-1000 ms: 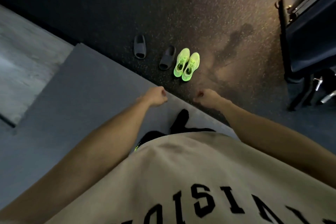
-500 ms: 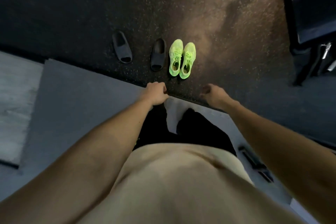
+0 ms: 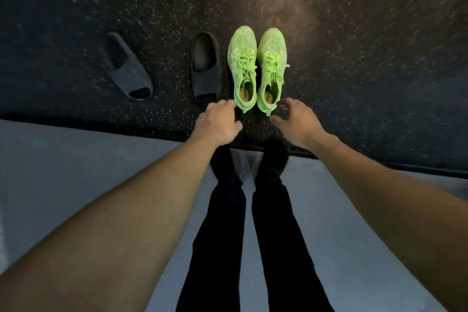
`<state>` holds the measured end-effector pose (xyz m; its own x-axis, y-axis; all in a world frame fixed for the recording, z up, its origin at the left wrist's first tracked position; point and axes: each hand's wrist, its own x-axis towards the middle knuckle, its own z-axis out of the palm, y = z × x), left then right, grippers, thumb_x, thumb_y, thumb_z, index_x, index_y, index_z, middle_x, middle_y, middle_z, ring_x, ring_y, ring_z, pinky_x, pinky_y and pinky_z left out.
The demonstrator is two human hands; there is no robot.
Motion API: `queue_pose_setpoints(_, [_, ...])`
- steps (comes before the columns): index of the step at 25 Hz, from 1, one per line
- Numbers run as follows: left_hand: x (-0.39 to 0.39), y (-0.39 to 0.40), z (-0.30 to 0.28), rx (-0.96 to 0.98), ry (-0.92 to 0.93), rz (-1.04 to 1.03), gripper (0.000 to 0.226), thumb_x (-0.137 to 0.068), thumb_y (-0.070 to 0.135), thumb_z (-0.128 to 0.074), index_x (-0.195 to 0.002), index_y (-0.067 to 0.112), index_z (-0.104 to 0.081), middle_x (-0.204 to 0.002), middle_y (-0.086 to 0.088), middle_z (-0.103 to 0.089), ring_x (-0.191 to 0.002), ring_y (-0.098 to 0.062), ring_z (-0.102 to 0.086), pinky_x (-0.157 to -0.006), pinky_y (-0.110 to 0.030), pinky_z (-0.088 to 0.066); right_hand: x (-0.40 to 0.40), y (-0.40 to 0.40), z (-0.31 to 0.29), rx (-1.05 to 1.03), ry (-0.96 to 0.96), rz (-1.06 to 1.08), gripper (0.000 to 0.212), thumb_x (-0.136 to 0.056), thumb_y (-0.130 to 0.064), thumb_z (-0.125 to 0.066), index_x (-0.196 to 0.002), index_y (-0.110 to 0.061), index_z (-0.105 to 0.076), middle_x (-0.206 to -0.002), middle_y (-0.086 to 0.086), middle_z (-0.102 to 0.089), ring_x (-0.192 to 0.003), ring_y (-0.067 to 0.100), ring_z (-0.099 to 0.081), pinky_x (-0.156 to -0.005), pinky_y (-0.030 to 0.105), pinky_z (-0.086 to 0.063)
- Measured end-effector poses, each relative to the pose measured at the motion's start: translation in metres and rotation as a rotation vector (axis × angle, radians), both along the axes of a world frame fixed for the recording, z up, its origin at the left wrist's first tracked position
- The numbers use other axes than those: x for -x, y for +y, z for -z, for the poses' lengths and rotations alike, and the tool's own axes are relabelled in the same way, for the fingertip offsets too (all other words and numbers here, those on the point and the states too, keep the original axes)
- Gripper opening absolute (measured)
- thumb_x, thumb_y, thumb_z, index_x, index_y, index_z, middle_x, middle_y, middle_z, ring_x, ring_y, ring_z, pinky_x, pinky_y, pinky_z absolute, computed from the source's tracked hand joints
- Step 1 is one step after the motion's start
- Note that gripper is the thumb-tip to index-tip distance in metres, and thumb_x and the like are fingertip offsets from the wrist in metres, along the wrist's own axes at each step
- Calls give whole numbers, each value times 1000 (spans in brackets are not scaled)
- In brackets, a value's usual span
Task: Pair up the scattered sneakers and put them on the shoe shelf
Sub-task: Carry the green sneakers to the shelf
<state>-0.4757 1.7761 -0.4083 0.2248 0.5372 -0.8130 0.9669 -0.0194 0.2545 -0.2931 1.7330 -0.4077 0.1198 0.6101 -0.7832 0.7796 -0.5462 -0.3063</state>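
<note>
Two neon green sneakers stand side by side on the dark speckled floor, toes pointing away from me: the left sneaker (image 3: pixel 242 66) and the right sneaker (image 3: pixel 271 66). My left hand (image 3: pixel 219 123) hovers just short of the left sneaker's heel, fingers loosely spread and empty. My right hand (image 3: pixel 296 121) is open near the right sneaker's heel, thumb and fingers apart, holding nothing. Neither hand clearly touches a shoe. No shoe shelf is in view.
Two dark slides lie left of the sneakers: one slide (image 3: pixel 205 67) right beside them, another slide (image 3: pixel 126 67) further left and angled. I stand on a grey mat (image 3: pixel 88 172) whose dark edge runs just before the shoes. My black-trousered legs (image 3: pixel 253 223) are below.
I have bent down and the view has closed in on the sneakers. Both hands went from loose fists over the mat edge to open hands at the sneakers' heels.
</note>
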Motion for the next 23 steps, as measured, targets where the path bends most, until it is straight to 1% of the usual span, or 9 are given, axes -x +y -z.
queue_pose_setpoints(2, [-6,-1,53,-12,5,53,55,-95,33,-55,-145,17,-39,-144,-3,-44,-134,-26,-36,-104,-44,-40,-2,0,53,26,3,-45,51,-91,-36,-60,-135,-13,-48,-135,10,-54,-122,31,-52,-103,47,-42])
queue_pose_setpoints(5, [-15,-9,138,-42,-31,141,63,-93,35,-58,-148,16,-32,-150,-2,-36,-141,-23,-27,-109,-45,-35,-2,-8,138,46,-25,-135,55,-91,-34,-60,-139,-13,-43,-138,10,-49,-126,32,-49,-105,47,-40])
queue_pose_setpoints(8, [-25,-13,207,-86,-44,268,74,-90,35,-62,-150,15,-25,-154,-4,-29,-145,-22,-19,-111,-45,-32,3,-13,207,-32,-81,-229,60,-89,-27,-61,-142,-12,-37,-138,9,-47,-127,31,-46,-104,45,-39])
queue_pose_setpoints(10, [-32,-11,237,-157,0,377,65,-91,33,-61,-145,13,-32,-150,-6,-34,-143,-24,-22,-107,-45,-35,7,-12,237,-91,-124,-223,54,-88,-19,-61,-136,-10,-40,-133,10,-50,-123,32,-47,-98,44,-40])
queue_pose_setpoints(12, [-39,-10,258,-253,28,436,45,-94,28,-59,-133,12,-45,-138,-7,-48,-134,-25,-35,-98,-42,-40,10,-12,258,-137,-160,-190,38,-88,-11,-58,-123,-8,-46,-124,11,-55,-117,32,-48,-88,42,-45])
queue_pose_setpoints(14, [-43,-9,264,-345,17,422,26,-96,19,-56,-122,14,-53,-125,-6,-58,-123,-25,-45,-89,-39,-43,9,-11,262,-172,-163,-163,25,-89,-4,-54,-113,-7,-50,-116,12,-59,-111,33,-50,-79,41,-46])
queue_pose_setpoints(17, [-43,-12,244,-384,-33,368,14,-96,14,-55,-109,16,-58,-112,-3,-63,-113,-24,-51,-82,-37,-43,5,-10,238,-174,-144,-163,21,-91,-2,-53,-111,-7,-51,-111,12,-59,-107,32,-52,-74,37,-43])
queue_pose_setpoints(20, [-41,-19,195,-291,2,366,11,-96,17,-56,-106,17,-59,-106,-8,-64,-102,-28,-58,-75,-36,-40,7,-16,192,-110,-95,-206,22,-92,-5,-52,-113,-7,-53,-115,12,-59,-110,31,-52,-78,36,-46])
queue_pose_setpoints(23, [-34,-35,130,-180,32,370,12,-96,23,-58,-106,19,-59,-106,-8,-64,-96,-28,-63,-76,-35,-43,14,-30,129,-24,-45,-218,25,-92,-8,-52,-117,-8,-51,-119,12,-57,-113,31,-52,-85,37,-48])
